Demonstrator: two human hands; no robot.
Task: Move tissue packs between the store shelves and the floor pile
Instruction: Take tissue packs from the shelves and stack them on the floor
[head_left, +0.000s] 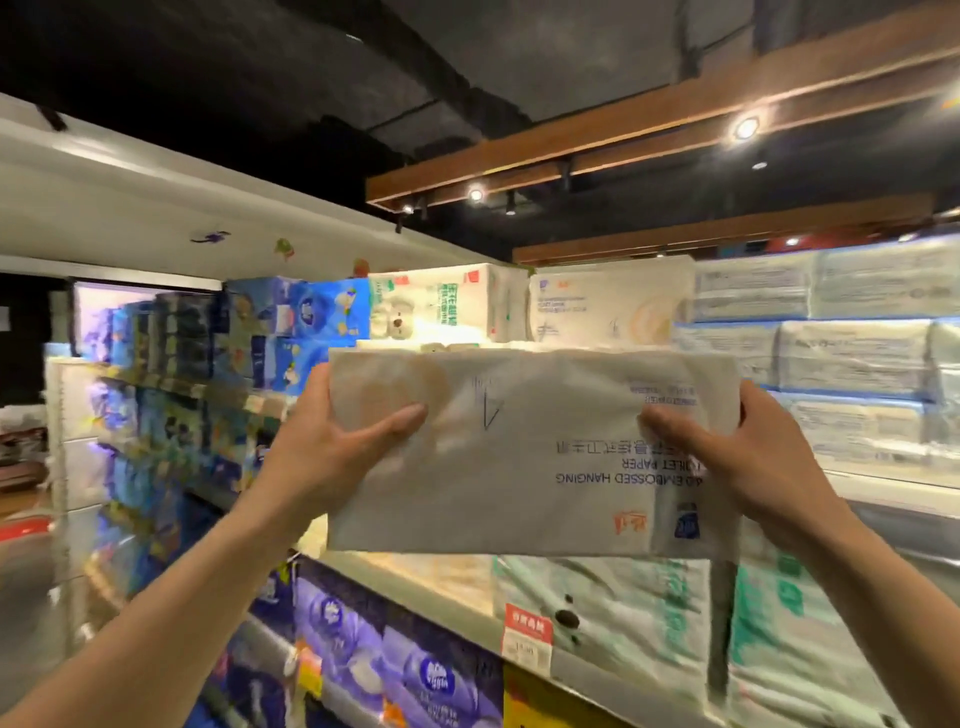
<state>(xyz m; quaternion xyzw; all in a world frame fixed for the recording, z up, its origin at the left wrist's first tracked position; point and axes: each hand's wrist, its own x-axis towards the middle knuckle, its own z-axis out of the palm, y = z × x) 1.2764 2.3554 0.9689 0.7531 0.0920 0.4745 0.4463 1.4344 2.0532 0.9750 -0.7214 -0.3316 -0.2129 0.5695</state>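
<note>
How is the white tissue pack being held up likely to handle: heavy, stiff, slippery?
Probably light for its size: the left hand and right hand hold the white tissue pack up by its ends alone. Likely soft, since the wrap creases near the thumbs. The film looks smooth, so it may slip.

Dim dark ceiling, warm spotlights flared overhead, shelf lighting glowed bright behind the tissue pack, left shelves were smeared by blur, edges bowed by wide-angle distortion.
</note>
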